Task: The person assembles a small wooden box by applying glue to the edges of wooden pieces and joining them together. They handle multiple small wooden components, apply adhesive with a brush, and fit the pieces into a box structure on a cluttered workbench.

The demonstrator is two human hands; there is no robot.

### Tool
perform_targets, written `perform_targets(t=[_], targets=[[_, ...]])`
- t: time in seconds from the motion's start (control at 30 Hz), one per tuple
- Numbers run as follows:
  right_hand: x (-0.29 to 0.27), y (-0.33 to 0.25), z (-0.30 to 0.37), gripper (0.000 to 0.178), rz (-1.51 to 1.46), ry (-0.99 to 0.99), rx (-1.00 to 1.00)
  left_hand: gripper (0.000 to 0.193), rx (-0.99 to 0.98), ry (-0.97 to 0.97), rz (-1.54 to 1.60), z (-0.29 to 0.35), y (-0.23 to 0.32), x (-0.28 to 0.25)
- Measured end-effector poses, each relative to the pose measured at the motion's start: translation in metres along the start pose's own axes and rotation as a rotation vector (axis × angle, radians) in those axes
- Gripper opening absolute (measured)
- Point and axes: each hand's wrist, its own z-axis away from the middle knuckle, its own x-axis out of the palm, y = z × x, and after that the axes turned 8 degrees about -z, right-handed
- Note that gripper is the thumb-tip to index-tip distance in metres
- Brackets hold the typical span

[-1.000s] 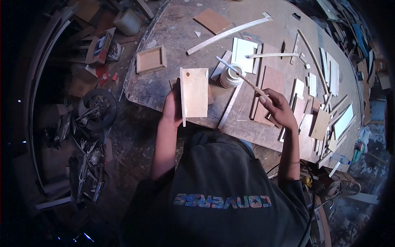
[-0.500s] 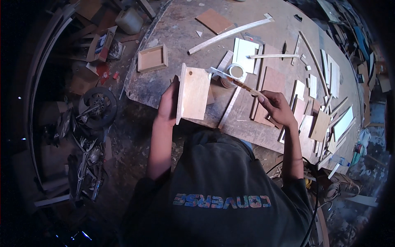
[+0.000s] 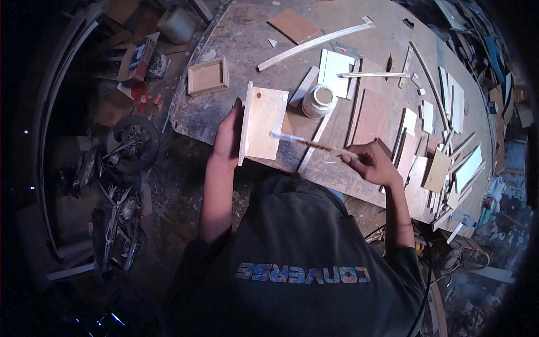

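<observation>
A small pale wooden box [image 3: 265, 123] is held up at the table's near left edge. My left hand [image 3: 227, 137] is closed round its left side, some fingers hidden behind the wood. The face toward me has a dark knot near its upper left. My right hand [image 3: 370, 162] pinches the end of a slim brush [image 3: 314, 145] with a brown-stained handle. Its whitish tip reaches the right part of the box's face; whether it touches, I cannot tell. An open jar [image 3: 320, 101] with a white-smeared rim stands on the table just beyond the brush.
A shallow wooden tray [image 3: 208, 77] lies at the table's left edge. Wood strips [image 3: 314, 45], a white panel [image 3: 336, 73] and brown boards [image 3: 371, 118] cover the workbench [image 3: 247, 33]. More offcuts pile up on the right. A wheel [image 3: 133, 143] lies on the floor at left.
The brush has moved from beside the jar and the box's top right edge down along the box. My right hand has shifted down and slightly right. The box is nearly unmoved.
</observation>
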Motion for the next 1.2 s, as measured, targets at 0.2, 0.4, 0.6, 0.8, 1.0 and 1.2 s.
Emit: perform_targets(t=[0.2,0.4,0.6,0.8,1.0,1.2], targets=[[-0.002,-0.002,0.009,0.02,-0.067,-0.007,-0.009,0.051,0.012,0.054,0.003,-0.002,-0.003,-0.006],[-0.003,-0.005,0.004,0.02,0.053,0.055,0.008,0.05,0.01,0.006,-0.03,-0.003,0.004,0.001],[0.01,-0.014,0.014,0.019,0.034,-0.057,0.0,0.049,0.008,0.041,0.007,-0.006,0.002,0.0],[0.008,-0.011,0.014,0.019,0.099,0.065,-0.038,0.049,0.013,0.007,0.028,-0.008,0.002,-0.005],[0.013,-0.013,0.021,0.023,0.174,0.064,-0.108,0.05,-0.017,0.006,-0.025,-0.007,0.008,0.003],[0.017,-0.014,0.02,0.029,0.175,0.173,-0.223,0.05,-0.004,0.039,-0.045,-0.008,0.006,0.004]])
